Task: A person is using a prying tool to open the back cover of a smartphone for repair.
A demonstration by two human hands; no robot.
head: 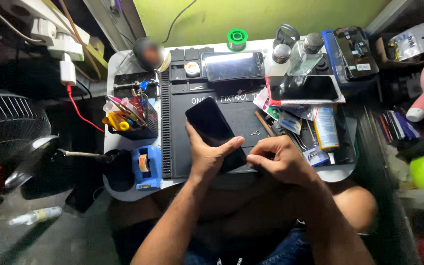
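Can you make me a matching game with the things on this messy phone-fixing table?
Things:
1. dark phone
2. tape dispenser
3. solder spool
4. glass bottle

Places or colours:
A. green, at the back edge by the wall
B. blue, at the front left edge of the table
C. clear, at the back right
D. held in the left hand, over the black mat

Pairs: 1-D, 2-B, 3-A, 4-C. The right hand touches the phone's lower edge.
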